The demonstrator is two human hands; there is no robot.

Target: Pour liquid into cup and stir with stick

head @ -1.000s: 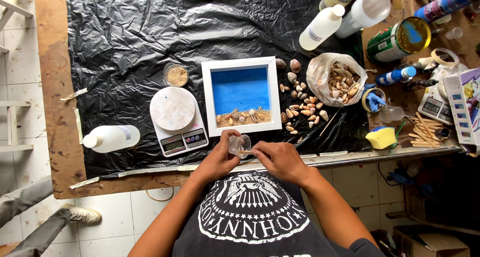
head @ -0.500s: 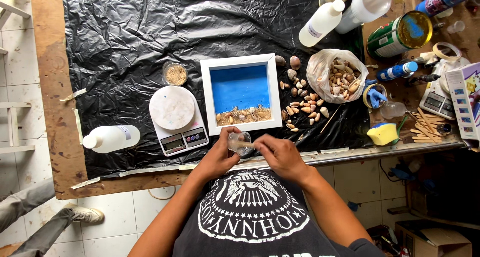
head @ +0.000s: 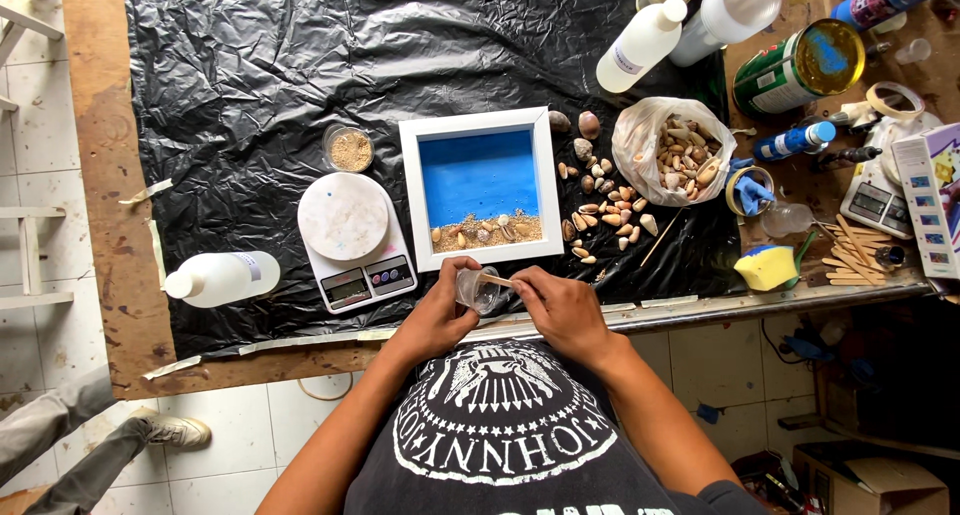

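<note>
My left hand (head: 440, 313) grips a small clear plastic cup (head: 477, 291) at the table's near edge. My right hand (head: 556, 305) holds a thin wooden stick (head: 494, 279) whose tip reaches into the cup. Just beyond the cup lies a white-framed box (head: 482, 185) with a blue bottom, sand and small shells along its near side. Loose shells (head: 600, 210) are scattered to the right of the frame.
A digital scale (head: 355, 240) with a round white dish sits left of the frame, a small pot of sand (head: 350, 150) behind it. A white bottle (head: 220, 277) lies at left. A bag of shells (head: 675, 150), bottles, a tin, sponge and sticks crowd the right. Black plastic sheet (head: 280, 65) covers the table.
The hands stay in place at the table edge with the cup; the right hand has shifted slightly with the stick in the cup.
</note>
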